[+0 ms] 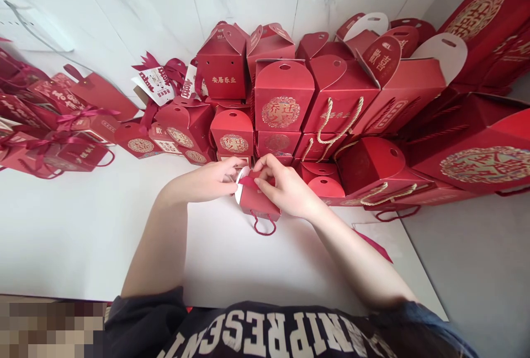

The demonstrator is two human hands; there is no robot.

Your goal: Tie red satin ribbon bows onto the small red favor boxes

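Note:
A small red box (257, 202) with a dark red cord handle (265, 230) lies on the white table between my hands. Its flaps are at the top, and one shows a white inner side. My left hand (215, 180) pinches the white-sided flap at the box's left edge, thumb in front. From the right, my right hand (284, 184) holds a red flap at the top with thumb and forefinger, its other fingers curled. My fingers partly hide the flaps.
Stacked red gift boxes (284, 96) stand behind my hands and to the right, some with rope handles. More boxes with ribbons (78, 148) lie at the left. A red ribbon piece (375, 245) is by the white table's (418, 270) right edge.

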